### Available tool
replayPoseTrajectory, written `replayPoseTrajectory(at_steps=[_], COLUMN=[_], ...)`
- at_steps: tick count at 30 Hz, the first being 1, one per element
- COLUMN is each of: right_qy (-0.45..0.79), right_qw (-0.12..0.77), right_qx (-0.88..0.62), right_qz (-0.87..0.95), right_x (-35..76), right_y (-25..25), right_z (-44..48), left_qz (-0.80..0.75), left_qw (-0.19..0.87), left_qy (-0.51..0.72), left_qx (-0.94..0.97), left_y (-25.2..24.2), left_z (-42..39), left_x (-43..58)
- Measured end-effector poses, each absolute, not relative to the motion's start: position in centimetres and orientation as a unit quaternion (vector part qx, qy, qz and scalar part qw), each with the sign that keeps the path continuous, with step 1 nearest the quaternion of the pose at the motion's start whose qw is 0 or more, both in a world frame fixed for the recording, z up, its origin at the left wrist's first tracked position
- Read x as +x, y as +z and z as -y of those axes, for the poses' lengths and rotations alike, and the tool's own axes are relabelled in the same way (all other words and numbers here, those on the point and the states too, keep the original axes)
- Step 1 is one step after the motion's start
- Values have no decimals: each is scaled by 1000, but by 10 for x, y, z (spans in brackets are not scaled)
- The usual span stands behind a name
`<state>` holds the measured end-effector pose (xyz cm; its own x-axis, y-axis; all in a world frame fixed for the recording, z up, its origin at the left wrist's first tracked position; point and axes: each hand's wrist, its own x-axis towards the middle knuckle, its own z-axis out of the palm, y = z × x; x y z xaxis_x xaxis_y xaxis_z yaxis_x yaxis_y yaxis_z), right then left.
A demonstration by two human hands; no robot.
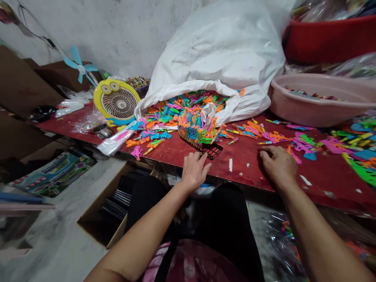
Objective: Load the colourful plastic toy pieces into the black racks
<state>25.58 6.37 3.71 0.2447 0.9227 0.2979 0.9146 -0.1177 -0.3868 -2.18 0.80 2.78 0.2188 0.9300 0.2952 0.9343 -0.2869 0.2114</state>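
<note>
My left hand (pixel 194 169) lies at the table's front edge, fingers stretched forward and thumb apart. Its fingertips reach the near side of a black plastic grid (pixel 214 151). Just behind it stands a dark rack (pixel 190 137) packed with a row of bright plastic pieces in orange, green, blue and pink. My right hand (pixel 279 166) rests on the red tabletop (pixel 246 162), fingers loosely bent, with a gap showing between thumb and index finger. Close beyond its fingertips is a small yellow-labelled tube (pixel 265 143). Nothing shows in either hand.
A big white sack (pixel 217 51) spills colourful plastic pieces (pixel 164 111) over the table. Behind are a yellow fan (pixel 119 102) and a pink basin (pixel 320 100); a red tub (pixel 329 39) stands higher right. More pieces (pixel 364 137) lie right. A cardboard box (pixel 101 231) with black racks stands below.
</note>
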Motion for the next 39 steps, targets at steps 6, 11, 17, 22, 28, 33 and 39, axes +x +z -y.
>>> replayPoseTrajectory(at_steps=[6, 11, 17, 22, 28, 33, 39], right_qy=[17, 14, 5, 5, 0, -8, -6], right_qw=[269, 280, 281, 269, 256, 258, 268], right_qx=[-745, -743, -739, -744, -748, -747, -751], right_qz=[610, 609, 613, 612, 612, 612, 603], right_x=[256, 257, 259, 259, 259, 260, 260], right_y=[37, 35, 32, 32, 32, 30, 29], right_z=[-63, -64, -64, -65, -66, -67, -68], left_qz=[593, 589, 588, 586, 583, 581, 573], left_qw=[7, 7, 9, 9, 9, 8, 6], left_qy=[-184, -188, -190, -183, -184, -185, -196], left_qx=[-784, -786, -786, -789, -791, -792, -796], left_y=[29, 27, 26, 27, 27, 25, 23], left_z=[-15, -17, -20, -20, -19, -18, -16], left_x=[-25, -28, -29, -31, -32, -33, -34])
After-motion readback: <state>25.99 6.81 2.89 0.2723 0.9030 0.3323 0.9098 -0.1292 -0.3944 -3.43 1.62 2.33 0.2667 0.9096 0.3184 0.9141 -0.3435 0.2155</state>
